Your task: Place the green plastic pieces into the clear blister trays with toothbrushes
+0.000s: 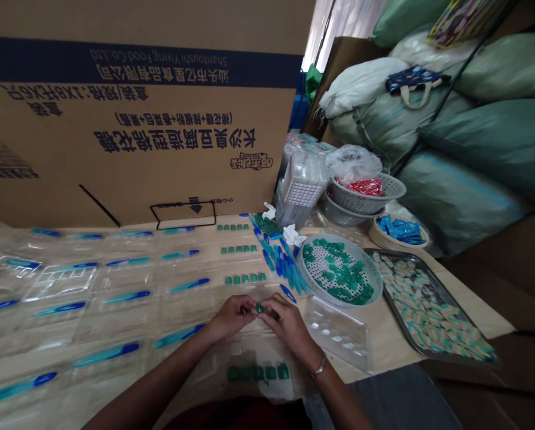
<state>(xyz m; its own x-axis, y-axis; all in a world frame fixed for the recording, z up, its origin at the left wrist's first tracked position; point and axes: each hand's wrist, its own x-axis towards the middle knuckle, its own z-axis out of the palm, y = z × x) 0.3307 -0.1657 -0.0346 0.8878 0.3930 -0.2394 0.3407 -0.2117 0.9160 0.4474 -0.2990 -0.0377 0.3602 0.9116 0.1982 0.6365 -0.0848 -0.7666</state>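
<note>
We've got our left hand (pixel 231 318) and right hand (pixel 290 325) sharing one green piece (pixel 260 309), fingers (pixel 248 306) pinched shut on it. The basket (pixel 379 276) sits just right of the fingers, within easy reach.

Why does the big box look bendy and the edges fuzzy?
Head view: the wide lens bows the cardboard box; the left hand and right hand, pinching a green piece, look fairly sharp; the clear trays at far left smear; soft light, faint glare, no hard shadows.
</note>
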